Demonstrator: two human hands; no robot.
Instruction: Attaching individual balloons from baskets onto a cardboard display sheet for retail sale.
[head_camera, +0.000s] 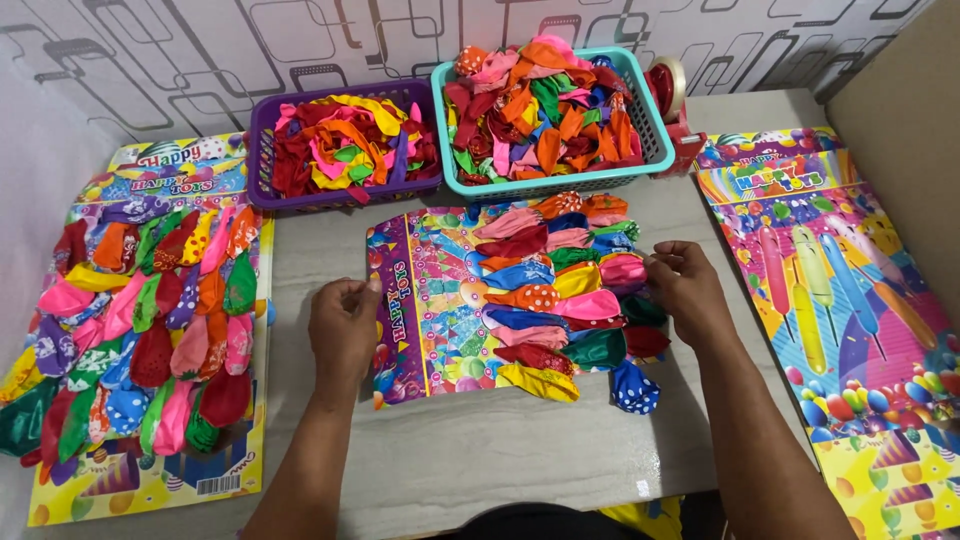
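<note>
Both hands down on a grey surface (500, 450), over a colourful printed card (430, 300) lying flat in the middle. Left hand (343, 325) resting at the card's left edge, fingers curled in and thumb pressed to fingertips; whether anything is pinched there, cannot tell. Right hand (688, 285) at the card's right side, fingertips pressed together on a pink balloon (622, 272) in a cluster of flat balloons (565, 300) fixed in overlapping rows across the right half of the card, a blue dotted one hanging off the lower edge. Behind the card, two baskets side by side against the patterned wall: a purple basket (262, 170) on the left, a teal basket (655, 140) on the right, each heaped with loose balloons. Just right of the teal basket, a red tape dispenser (676, 110). Far left, a finished card (150, 330) thickly covered in balloons, part hanging over the surface's edge. Far right, a stack of bare printed cards (850, 330), well apart from the middle one.
</note>
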